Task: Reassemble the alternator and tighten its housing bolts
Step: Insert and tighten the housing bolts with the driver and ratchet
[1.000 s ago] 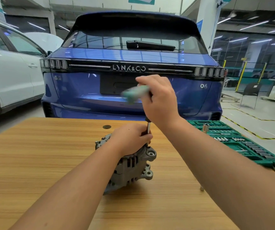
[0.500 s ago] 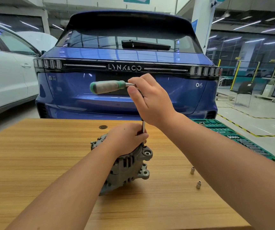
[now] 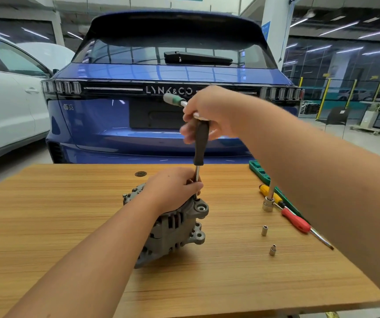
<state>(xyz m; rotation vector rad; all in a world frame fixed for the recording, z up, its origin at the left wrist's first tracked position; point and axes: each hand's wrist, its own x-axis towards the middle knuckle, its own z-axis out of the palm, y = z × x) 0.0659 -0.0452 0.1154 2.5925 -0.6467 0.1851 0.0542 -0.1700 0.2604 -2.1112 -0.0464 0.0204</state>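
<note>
A grey alternator (image 3: 175,230) stands on the wooden table (image 3: 47,226). My left hand (image 3: 173,189) rests over its top and its fingers pinch the thin steel shaft (image 3: 197,174) of an upright tool near the housing. That shaft rises into a black extension handle (image 3: 201,143). My right hand (image 3: 209,113) grips a ratchet at the top of it, and the ratchet's green-and-grey handle (image 3: 173,99) sticks out to the left. The bolt under the tool tip is hidden by my left hand.
To the right lie a red-handled screwdriver (image 3: 296,222), a yellow-handled tool (image 3: 270,193), a large socket (image 3: 268,204) and two small sockets (image 3: 264,230) (image 3: 273,250). A green socket case (image 3: 260,171) sits at the table's right edge. A blue car (image 3: 173,76) is parked behind the table.
My right hand has swung the ratchet handle, which now points less far left and sits higher. The left hand has stayed on the alternator. The camera view has shifted a little.
</note>
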